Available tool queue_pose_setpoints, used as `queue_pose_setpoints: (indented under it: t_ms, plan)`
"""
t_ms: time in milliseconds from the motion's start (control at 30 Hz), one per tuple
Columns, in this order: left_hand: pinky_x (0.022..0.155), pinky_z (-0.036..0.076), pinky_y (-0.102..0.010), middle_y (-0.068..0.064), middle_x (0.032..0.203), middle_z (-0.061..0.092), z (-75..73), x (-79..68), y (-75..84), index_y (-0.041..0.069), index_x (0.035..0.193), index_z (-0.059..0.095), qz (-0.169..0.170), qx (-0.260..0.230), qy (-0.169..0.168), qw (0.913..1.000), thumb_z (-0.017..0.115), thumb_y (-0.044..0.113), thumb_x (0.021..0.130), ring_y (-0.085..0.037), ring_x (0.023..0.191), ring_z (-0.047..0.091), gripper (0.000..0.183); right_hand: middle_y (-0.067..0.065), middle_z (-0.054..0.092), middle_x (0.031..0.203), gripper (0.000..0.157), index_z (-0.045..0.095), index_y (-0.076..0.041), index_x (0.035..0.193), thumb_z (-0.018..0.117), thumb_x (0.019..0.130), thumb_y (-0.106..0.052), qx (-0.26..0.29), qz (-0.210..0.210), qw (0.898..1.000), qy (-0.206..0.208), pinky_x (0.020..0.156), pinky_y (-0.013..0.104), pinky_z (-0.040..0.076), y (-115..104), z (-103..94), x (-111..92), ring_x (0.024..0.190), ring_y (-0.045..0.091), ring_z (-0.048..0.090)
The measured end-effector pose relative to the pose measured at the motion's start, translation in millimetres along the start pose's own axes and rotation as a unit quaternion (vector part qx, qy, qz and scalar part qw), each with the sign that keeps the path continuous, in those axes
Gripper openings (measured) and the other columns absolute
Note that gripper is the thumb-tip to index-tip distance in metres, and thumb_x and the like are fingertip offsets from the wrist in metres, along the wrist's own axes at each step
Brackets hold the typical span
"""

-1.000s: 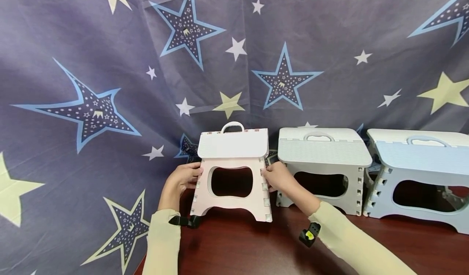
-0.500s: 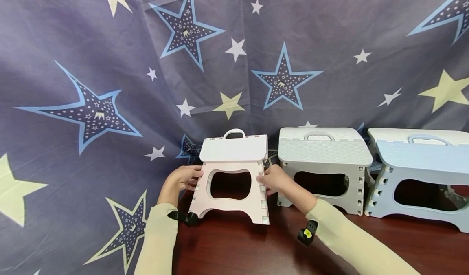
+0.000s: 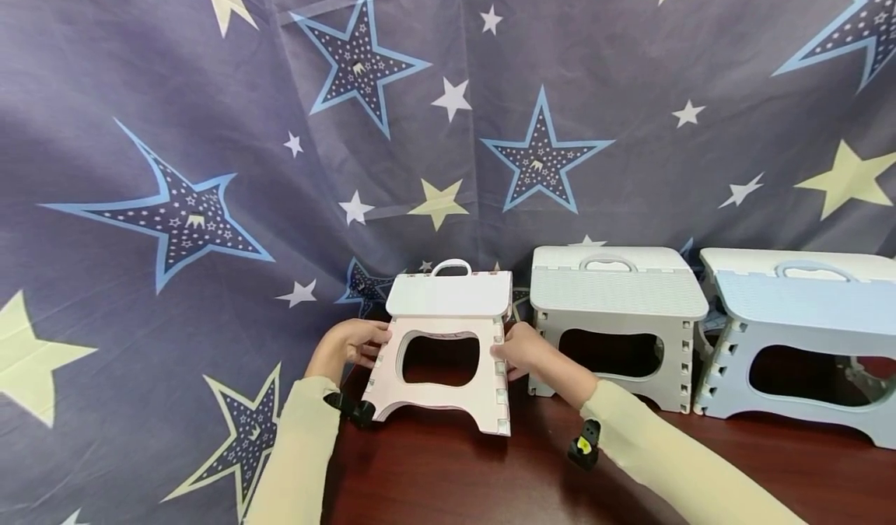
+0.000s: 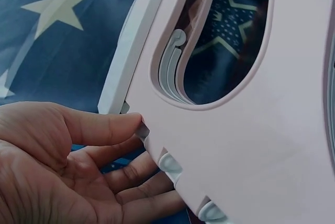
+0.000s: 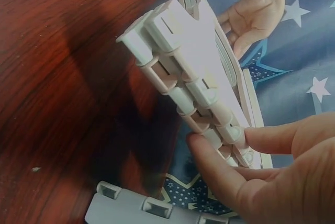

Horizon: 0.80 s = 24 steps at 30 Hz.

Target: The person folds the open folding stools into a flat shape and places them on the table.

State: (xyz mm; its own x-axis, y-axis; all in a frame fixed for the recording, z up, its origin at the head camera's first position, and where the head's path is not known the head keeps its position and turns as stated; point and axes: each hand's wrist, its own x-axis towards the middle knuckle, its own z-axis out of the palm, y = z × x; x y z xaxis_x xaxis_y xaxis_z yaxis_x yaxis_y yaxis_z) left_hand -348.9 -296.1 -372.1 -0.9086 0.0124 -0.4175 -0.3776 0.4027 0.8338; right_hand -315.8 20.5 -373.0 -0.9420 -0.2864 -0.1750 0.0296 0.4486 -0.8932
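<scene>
A pale pink folding step stool [image 3: 434, 397] with a white top and a loop handle stands at the middle of the head view. Its side panels lie folded close together in the right wrist view. My left hand [image 3: 350, 344] grips its left edge, thumb on the front face and fingers behind, as the left wrist view shows. On the opposite edge my right hand [image 3: 523, 350] pinches the hinged side between thumb and fingers. The stool's lower edge hangs close over the dark red table [image 3: 420, 470].
A grey folding stool [image 3: 616, 292] stands unfolded just right of my right hand. Beyond it is a light blue folding stool [image 3: 805, 307], also unfolded. A star-patterned cloth [image 3: 392, 167] hangs behind and to the left.
The pink stool has come down a little and slightly toward me, with both hands still on it. Its panels look closer together. The grey and blue stools have stayed put.
</scene>
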Motion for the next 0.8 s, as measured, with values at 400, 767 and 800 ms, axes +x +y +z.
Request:
queue_pose_setpoints:
  t_ms: [400,767,800]
  plan:
    - [0.102,0.053,-0.054,-0.007,0.103,0.062,0.8,16.5,-4.4,0.0,0.153,0.038,-0.036,0.023,0.003,0.9991,0.049,0.008,0.105,-0.023,0.101,0.061,0.05,0.021,0.067,0.094,0.018,0.061,0.015,0.105,0.059,0.098,-0.001,0.013,0.029,0.999,0.004,0.079,0.047,0.063,8.8,11.0,9.2,0.081,0.028,0.072]
    - [0.104,0.051,-0.056,-0.006,0.096,0.061,0.5,26.3,-7.5,-0.001,0.147,0.042,-0.057,0.032,0.008,0.9978,0.049,0.007,0.104,-0.023,0.099,0.06,0.044,0.024,0.063,0.102,0.024,0.058,0.018,0.114,0.058,0.099,-0.001,0.012,0.031,0.999,-0.002,0.079,0.045,0.063,15.9,16.4,19.0,0.09,0.033,0.071]
    - [0.104,0.051,-0.056,-0.006,0.095,0.061,1.2,26.5,-7.5,-0.001,0.146,0.043,-0.058,0.034,0.007,0.9977,0.049,0.007,0.104,-0.023,0.099,0.06,0.043,0.023,0.063,0.101,0.025,0.058,0.018,0.114,0.058,0.099,-0.001,0.009,0.033,0.999,-0.002,0.078,0.044,0.063,16.8,17.0,19.8,0.09,0.033,0.071]
